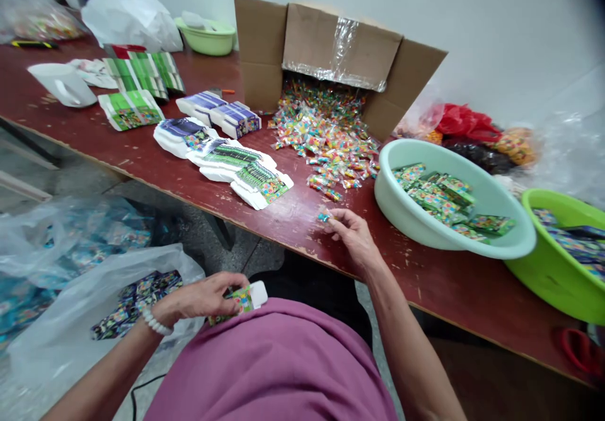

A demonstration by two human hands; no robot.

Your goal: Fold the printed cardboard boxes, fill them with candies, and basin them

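Note:
My left hand (225, 295), with a beaded bracelet on its wrist, is closed round a small green printed carton (244, 299) whose white end flap stands open. The carton is close to my body, below the table's front edge. Over the table edge, my right hand (350, 235) pinches a wrapped candy (324, 217) with a bluish piece in clear film. Beyond it, a heap of wrapped candies (326, 137) spills from a cardboard box (343, 43) lying on its side. Flat cartons (262, 181) lie in an overlapping row to the left of the heap.
To the right stand a pale blue basin (454, 244) with green cartons and a lime green basin (558, 288) with purplish packs. Banded carton bundles (236, 118) and a white mug (63, 85) stand at the left. Plastic bags (155, 263) with packs are below the table.

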